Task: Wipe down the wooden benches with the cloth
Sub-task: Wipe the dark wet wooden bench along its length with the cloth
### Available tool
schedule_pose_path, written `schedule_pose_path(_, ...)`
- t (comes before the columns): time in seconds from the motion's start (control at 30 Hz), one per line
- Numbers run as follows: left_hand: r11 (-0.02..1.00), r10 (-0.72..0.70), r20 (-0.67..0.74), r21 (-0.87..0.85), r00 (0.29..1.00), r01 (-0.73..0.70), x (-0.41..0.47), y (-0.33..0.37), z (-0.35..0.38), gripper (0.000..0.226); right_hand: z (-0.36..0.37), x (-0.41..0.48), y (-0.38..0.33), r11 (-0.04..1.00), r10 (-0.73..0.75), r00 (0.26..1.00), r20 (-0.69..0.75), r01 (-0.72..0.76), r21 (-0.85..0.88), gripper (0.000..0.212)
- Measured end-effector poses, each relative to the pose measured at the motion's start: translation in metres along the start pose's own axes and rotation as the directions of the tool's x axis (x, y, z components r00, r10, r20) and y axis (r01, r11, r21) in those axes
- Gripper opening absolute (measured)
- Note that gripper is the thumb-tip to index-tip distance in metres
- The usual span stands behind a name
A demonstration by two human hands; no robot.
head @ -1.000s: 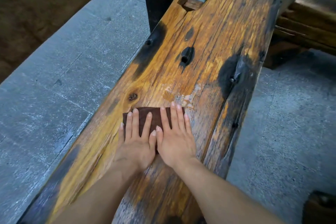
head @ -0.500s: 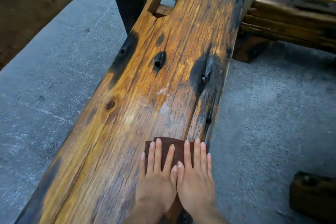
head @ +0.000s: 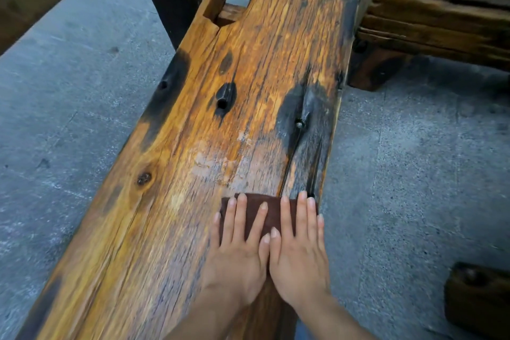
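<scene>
Pressing flat-fingered, left hand (head: 237,254) and right hand (head: 299,251) pin a dark-brown cloth (head: 273,211) on the black-patched amber bench (head: 262,63).

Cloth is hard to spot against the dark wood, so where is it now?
In the head view the cloth lies flat on the bench near its right edge, pressed under the left hand and right hand.

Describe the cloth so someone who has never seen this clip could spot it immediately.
On the long orange-brown wooden bench, look near its right edge, where the left hand and right hand lie flat side by side. The cloth is the dark reddish-brown rectangle under their fingers, plain where the wood around it is grained.
</scene>
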State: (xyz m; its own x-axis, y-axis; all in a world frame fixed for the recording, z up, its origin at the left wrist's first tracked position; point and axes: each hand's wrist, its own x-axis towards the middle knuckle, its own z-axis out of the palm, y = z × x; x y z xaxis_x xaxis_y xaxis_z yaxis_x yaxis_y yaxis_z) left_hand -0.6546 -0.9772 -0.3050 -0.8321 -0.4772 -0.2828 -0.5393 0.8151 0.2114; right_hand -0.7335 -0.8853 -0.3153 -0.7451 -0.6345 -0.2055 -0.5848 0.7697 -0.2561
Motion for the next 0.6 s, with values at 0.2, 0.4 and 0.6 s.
schedule_pose_path(0.2,0.999,0.029,0.052,0.039,0.998,-0.031,0.073,0.006,-0.015,0.054,-0.015,0.068,0.017,1.000,0.002,1.000,-0.011,-0.001,0.017,0.061)
schedule_pose_path(0.4,0.998,0.052,0.032,0.030,0.998,-0.053,0.145,0.013,-0.029,0.053,-0.028,0.133,0.032,1.000,0.017,0.999,-0.040,-0.017,0.000,0.060)
schedule_pose_path(0.6,0.998,0.060,0.028,0.034,0.998,-0.061,0.206,0.021,-0.043,0.052,-0.041,0.189,0.042,0.999,0.048,0.996,-0.075,-0.047,0.005,0.059)
